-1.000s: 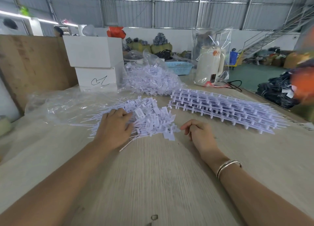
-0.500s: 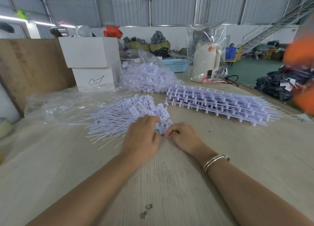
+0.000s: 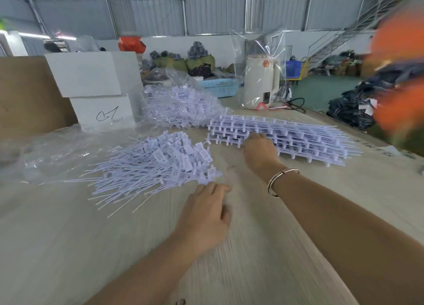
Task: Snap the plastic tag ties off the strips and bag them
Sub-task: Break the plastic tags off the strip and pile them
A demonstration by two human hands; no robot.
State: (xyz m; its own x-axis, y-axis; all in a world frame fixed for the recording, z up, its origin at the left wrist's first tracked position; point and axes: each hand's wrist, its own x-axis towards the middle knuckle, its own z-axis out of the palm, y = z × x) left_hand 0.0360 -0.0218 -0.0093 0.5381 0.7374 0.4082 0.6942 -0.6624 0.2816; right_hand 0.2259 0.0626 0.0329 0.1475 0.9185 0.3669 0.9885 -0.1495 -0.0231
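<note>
A loose pile of snapped-off pale lilac tag ties lies on the wooden table, left of centre. My left hand rests flat on the table just in front of the pile's right end, fingers relaxed and holding nothing. A stack of uncut tie strips lies to the right. My right hand, with a bracelet on its wrist, reaches onto the stack's near left corner; its fingertips touch the strips, and whether they grip one is hidden. A clear bag full of ties sits behind the pile.
An empty clear plastic bag lies flat at the left. Two stacked white boxes stand behind it. A cream kettle in a plastic wrap and a blue basket stand at the back. Blurred orange objects fill the right edge.
My right hand left the loose pile's edge and moved forward-right onto the strip stack. My left hand slid off the pile, back toward me and to the right.
</note>
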